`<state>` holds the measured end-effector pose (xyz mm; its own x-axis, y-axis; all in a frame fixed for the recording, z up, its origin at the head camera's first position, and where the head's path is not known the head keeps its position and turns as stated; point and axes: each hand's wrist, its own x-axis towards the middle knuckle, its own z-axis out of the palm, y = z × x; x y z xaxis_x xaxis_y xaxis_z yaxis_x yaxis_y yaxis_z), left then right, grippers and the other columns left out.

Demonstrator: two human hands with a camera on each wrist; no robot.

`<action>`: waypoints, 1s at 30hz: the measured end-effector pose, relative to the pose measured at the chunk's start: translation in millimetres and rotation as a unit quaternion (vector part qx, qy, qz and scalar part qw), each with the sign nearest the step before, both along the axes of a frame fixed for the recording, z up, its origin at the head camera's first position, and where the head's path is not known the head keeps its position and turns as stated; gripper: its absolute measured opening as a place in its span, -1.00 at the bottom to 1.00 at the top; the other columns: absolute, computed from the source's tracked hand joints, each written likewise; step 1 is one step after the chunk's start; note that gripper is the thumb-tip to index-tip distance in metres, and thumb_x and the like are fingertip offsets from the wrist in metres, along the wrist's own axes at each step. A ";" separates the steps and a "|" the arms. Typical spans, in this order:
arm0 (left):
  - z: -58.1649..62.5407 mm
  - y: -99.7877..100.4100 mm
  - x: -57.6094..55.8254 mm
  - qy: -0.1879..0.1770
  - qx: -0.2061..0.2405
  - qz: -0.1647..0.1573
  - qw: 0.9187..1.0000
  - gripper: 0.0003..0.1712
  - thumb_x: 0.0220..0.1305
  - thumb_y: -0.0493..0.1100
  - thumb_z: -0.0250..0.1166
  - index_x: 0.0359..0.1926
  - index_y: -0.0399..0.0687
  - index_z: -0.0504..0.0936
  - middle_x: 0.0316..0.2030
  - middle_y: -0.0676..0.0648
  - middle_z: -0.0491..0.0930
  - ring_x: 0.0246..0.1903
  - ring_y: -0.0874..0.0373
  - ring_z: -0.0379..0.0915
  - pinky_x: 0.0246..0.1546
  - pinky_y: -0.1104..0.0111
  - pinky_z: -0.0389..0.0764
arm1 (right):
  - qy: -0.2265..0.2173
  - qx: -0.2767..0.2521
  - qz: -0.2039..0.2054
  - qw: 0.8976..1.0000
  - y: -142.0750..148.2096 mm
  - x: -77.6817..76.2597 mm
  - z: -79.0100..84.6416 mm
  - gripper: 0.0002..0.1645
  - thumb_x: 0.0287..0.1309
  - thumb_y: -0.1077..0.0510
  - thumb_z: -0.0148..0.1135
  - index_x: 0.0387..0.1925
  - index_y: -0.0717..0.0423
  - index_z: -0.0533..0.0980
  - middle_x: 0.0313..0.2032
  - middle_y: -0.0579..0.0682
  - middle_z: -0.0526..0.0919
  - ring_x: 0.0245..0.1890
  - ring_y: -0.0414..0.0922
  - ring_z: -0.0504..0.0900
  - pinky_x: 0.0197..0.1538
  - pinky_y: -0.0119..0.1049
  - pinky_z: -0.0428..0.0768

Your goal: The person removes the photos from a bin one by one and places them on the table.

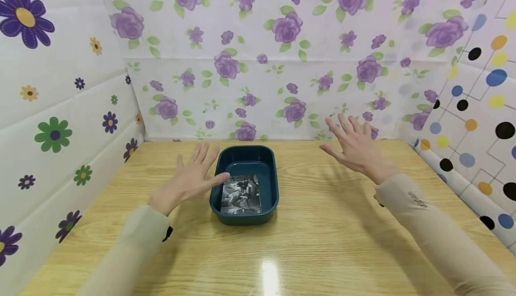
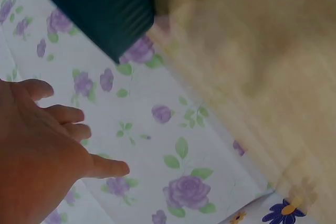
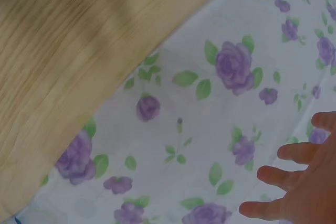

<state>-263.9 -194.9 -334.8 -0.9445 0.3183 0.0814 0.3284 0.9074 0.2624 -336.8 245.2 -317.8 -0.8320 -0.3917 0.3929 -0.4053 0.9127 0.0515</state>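
Observation:
A dark teal plastic bin (image 1: 247, 220) with rounded corners stands on the table, left of its middle. Inside it lies a black-and-white photo (image 1: 241, 195), flat toward the near end. My left hand (image 1: 191, 177) hovers at the bin's left side with fingers spread, the thumb reaching across the rim in the head view. In the left wrist view the bin's wall (image 2: 105, 9) shows at the top, apart from the fingers. My right hand (image 1: 354, 148) is raised over the right part of the table, fingers spread and holding nothing; the right wrist view shows its fingers (image 3: 283, 178) extended.
The light wood table (image 1: 314, 242) reaches back to a wall covered by a sheet with purple roses (image 1: 287, 27). On the left hangs a sheet with coloured flowers (image 1: 53, 135), on the right one with coloured dots (image 1: 496, 79).

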 end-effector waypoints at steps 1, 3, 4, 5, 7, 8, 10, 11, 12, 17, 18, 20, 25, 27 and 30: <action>-3.1 0.4 4.0 -0.009 0.000 -0.001 1.000 0.09 0.21 0.58 -0.12 0.54 0.19 -0.29 0.54 -0.18 -0.39 0.52 -0.14 -0.57 0.27 -0.40 -0.53 | -0.005 -0.002 0.007 1.000 -5.3 -0.7 -0.1 -0.03 0.26 -0.48 -0.12 0.53 -0.25 -0.14 0.50 0.23 -0.04 0.46 0.34 -0.03 0.30 0.48 -0.07; -8.9 1.8 12.5 -0.034 0.005 -0.001 0.999 0.13 0.21 0.58 -0.11 0.54 0.10 -0.29 0.54 -0.21 -0.35 0.53 -0.16 -0.52 0.30 -0.37 -0.50 | -0.015 -0.006 0.025 1.000 -16.7 -3.0 -0.2 -0.03 0.26 -0.48 -0.12 0.53 -0.23 -0.13 0.50 0.24 -0.04 0.46 0.32 -0.02 0.34 0.41 -0.04; -11.5 2.6 16.6 -0.047 0.008 -0.001 0.999 0.15 0.20 0.58 -0.10 0.54 0.06 -0.29 0.54 -0.21 -0.34 0.53 -0.16 -0.50 0.31 -0.36 -0.49 | -0.020 -0.008 0.034 0.999 -22.8 -4.4 -0.4 -0.03 0.26 -0.48 -0.13 0.53 -0.23 -0.13 0.50 0.24 -0.04 0.46 0.32 -0.01 0.36 0.37 -0.03; -14.3 3.4 20.5 -0.060 0.012 0.000 0.998 0.18 0.20 0.58 -0.08 0.54 0.01 -0.30 0.54 -0.21 -0.34 0.53 -0.16 -0.50 0.32 -0.35 -0.48 | -0.027 -0.009 0.043 0.999 -29.2 -5.7 -0.5 -0.03 0.26 -0.49 -0.14 0.53 -0.22 -0.13 0.50 0.24 -0.04 0.45 0.31 0.00 0.37 0.35 -0.01; -19.0 4.9 28.0 -0.082 0.018 -0.001 0.996 0.24 0.17 0.59 -0.05 0.53 -0.06 -0.32 0.54 -0.19 -0.36 0.53 -0.14 -0.50 0.34 -0.33 -0.44 | -0.050 -0.013 0.057 0.997 -42.6 -7.8 0.0 -0.03 0.26 -0.51 -0.18 0.53 -0.25 -0.17 0.51 0.22 -0.06 0.45 0.29 0.02 0.39 0.30 0.02; -21.1 5.8 31.3 -0.092 0.022 -0.003 0.995 0.27 0.16 0.59 -0.03 0.53 -0.08 -0.34 0.54 -0.17 -0.38 0.53 -0.12 -0.52 0.35 -0.32 -0.44 | -0.059 -0.015 0.065 0.996 -49.7 -8.9 0.6 -0.02 0.25 -0.52 -0.19 0.53 -0.26 -0.17 0.51 0.21 -0.06 0.45 0.29 0.04 0.39 0.28 0.05; -24.7 7.0 36.7 -0.106 0.025 -0.005 0.994 0.32 0.12 0.60 0.01 0.52 -0.11 -0.39 0.54 -0.14 -0.43 0.53 -0.09 -0.54 0.37 -0.29 -0.43 | -0.081 -0.022 0.076 0.994 -64.4 -12.4 1.6 -0.01 0.23 -0.55 -0.23 0.53 -0.28 -0.18 0.51 0.18 -0.01 0.44 0.27 0.08 0.39 0.28 0.09; -26.5 7.4 38.8 -0.110 0.027 -0.006 0.994 0.34 0.11 0.60 0.03 0.52 -0.12 -0.40 0.53 -0.13 -0.45 0.53 -0.07 -0.54 0.39 -0.27 -0.42 | -0.094 -0.029 0.081 0.992 -72.1 -14.3 2.7 -0.01 0.22 -0.56 -0.23 0.53 -0.29 -0.16 0.50 0.17 0.03 0.44 0.26 0.11 0.38 0.28 0.12; -27.9 7.7 40.6 -0.113 0.028 -0.008 0.993 0.36 0.09 0.60 0.04 0.51 -0.13 -0.42 0.53 -0.12 -0.47 0.53 -0.05 -0.55 0.40 -0.25 -0.41 | -0.107 -0.037 0.088 0.990 -79.9 -16.3 4.1 -0.02 0.22 -0.56 -0.23 0.53 -0.27 -0.13 0.49 0.16 0.07 0.43 0.26 0.14 0.37 0.27 0.14; -31.9 9.0 44.1 -0.123 0.050 -0.010 0.991 0.42 0.05 0.59 0.12 0.50 -0.15 -0.45 0.52 -0.12 -0.51 0.53 -0.02 -0.59 0.46 -0.15 -0.31 | -0.176 -0.103 0.140 0.969 -116.9 -29.7 9.1 -0.12 0.28 -0.48 -0.16 0.46 -0.13 0.13 0.34 0.20 0.36 0.27 0.17 0.41 0.25 0.15 0.39; -32.2 9.3 44.0 -0.124 0.054 -0.011 0.991 0.43 0.05 0.58 0.12 0.50 -0.15 -0.45 0.52 -0.13 -0.52 0.53 -0.03 -0.59 0.46 -0.15 -0.29 | -0.189 -0.115 0.157 0.962 -124.1 -32.5 10.1 -0.16 0.30 -0.44 -0.14 0.44 -0.10 0.18 0.28 0.19 0.42 0.21 0.14 0.48 0.20 0.10 0.45; -32.6 9.9 43.1 -0.125 0.058 -0.013 0.990 0.43 0.05 0.58 0.13 0.50 -0.15 -0.45 0.52 -0.13 -0.52 0.53 -0.03 -0.59 0.46 -0.16 -0.27 | -0.212 -0.136 0.188 0.949 -137.8 -37.7 12.1 -0.27 0.33 -0.37 -0.08 0.38 -0.10 0.27 0.17 0.15 0.53 0.07 0.06 0.57 0.11 0.00 0.53; -31.8 10.9 40.7 -0.127 0.048 -0.013 0.991 0.44 0.03 0.61 0.11 0.50 -0.15 -0.45 0.52 -0.13 -0.51 0.53 -0.03 -0.60 0.46 -0.15 -0.28 | -0.281 -0.153 0.251 0.914 -173.6 -46.7 18.4 -0.49 0.33 -0.22 0.07 0.21 -0.15 0.45 -0.01 0.01 0.64 -0.08 -0.08 0.63 0.02 -0.11 0.59; -31.1 11.0 41.0 -0.130 0.044 -0.013 0.990 0.44 0.02 0.61 0.10 0.51 -0.15 -0.45 0.52 -0.13 -0.50 0.53 -0.03 -0.59 0.46 -0.15 -0.27 | -0.328 -0.144 0.272 0.893 -187.6 -49.6 17.4 -0.51 0.31 -0.18 0.12 0.18 -0.10 0.47 -0.05 0.03 0.65 -0.14 -0.09 0.64 0.00 -0.05 0.61; -31.0 10.0 42.1 -0.140 0.044 -0.014 0.989 0.43 0.03 0.62 0.10 0.51 -0.13 -0.46 0.52 -0.13 -0.50 0.53 -0.04 -0.57 0.45 -0.18 -0.26 | -0.406 -0.110 0.292 0.859 -206.9 -54.3 8.1 -0.48 0.31 -0.09 0.16 0.21 0.03 0.45 -0.06 0.15 0.67 -0.17 0.03 0.65 -0.06 0.00 0.61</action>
<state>-221.8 -184.9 -365.8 -0.9250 0.3479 -0.1530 0.2563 0.8683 0.4246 -391.0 38.3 -309.7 -0.5528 -0.8265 -0.1061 -0.6178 0.4920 -0.6134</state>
